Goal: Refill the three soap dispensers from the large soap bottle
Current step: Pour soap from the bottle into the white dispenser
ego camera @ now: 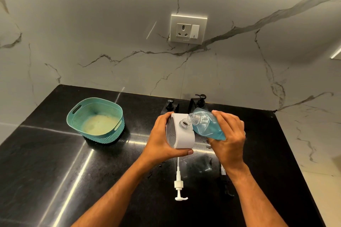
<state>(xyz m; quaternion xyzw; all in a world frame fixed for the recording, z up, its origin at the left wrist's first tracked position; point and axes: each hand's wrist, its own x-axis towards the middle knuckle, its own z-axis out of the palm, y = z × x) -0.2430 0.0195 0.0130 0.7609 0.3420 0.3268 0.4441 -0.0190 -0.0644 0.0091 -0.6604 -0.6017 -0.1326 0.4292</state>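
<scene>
Black polished table (55, 162) carrying the work, seen from above. Beyond and to the left of the left hand stands a teal basket (95, 120); just beyond both hands stand two black soap dispensers (170, 107), (199, 102), pumps fitted. The left hand (162, 140) wraps around the white soap dispenser (181, 132), thumb on its near wall, fingers on the far side, steadying it with its clear neck open. The right hand (228, 138) grips the large soap bottle (208, 125) around its body, tilted so its open mouth sits just beside and above the dispenser's neck; no stream of blue soap can be made out. Nearer the person than the left hand lies the removed white pump (178, 184), flat on the table. Handling, as judged: the clear bottle looks thin-walled and likely to yield when squeezed, so a grip at mid-body suits it; any spilled soap would make both vessels slippery; the dispenser appears rigid and light. No legible label shows on any vessel; the wall socket (188, 29) bears a mark too small to read.
</scene>
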